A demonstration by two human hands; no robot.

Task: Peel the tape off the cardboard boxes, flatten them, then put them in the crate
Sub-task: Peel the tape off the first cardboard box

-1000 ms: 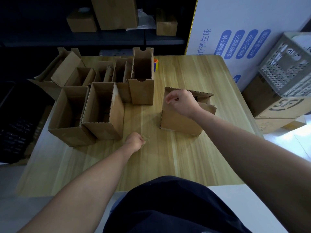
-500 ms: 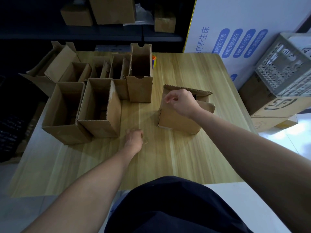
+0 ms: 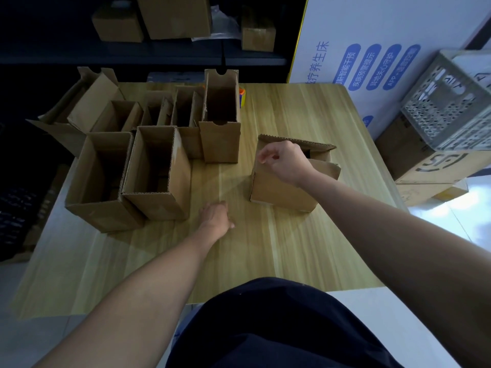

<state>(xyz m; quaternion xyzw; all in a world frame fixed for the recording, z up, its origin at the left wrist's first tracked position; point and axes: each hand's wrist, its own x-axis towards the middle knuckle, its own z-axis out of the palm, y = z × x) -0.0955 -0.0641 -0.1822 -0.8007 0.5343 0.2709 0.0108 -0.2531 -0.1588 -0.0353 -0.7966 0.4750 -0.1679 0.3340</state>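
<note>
A small cardboard box (image 3: 281,187) stands on the wooden table (image 3: 305,248), right of centre, with its top flaps loose. My right hand (image 3: 285,160) hovers over the box's top left edge, thumb and forefinger pinched together and the other fingers curled. I can make out no tape between them. My left hand (image 3: 216,217) rests on the tabletop left of this box, fingertips down on the wood, holding nothing I can see. The grey perforated crate (image 3: 451,110) sits off the table at the far right.
Several open, upright cardboard boxes (image 3: 156,176) crowd the table's left half and back. The crate rests on a large printed carton (image 3: 430,166) on the floor. A white printed board (image 3: 372,49) leans behind the table. Dark shelves at the back hold more boxes (image 3: 175,14).
My left hand has loosened from a fist and settled onto the table. My right hand has stayed pinched over the small box, barely moving. The view has shifted a little.
</note>
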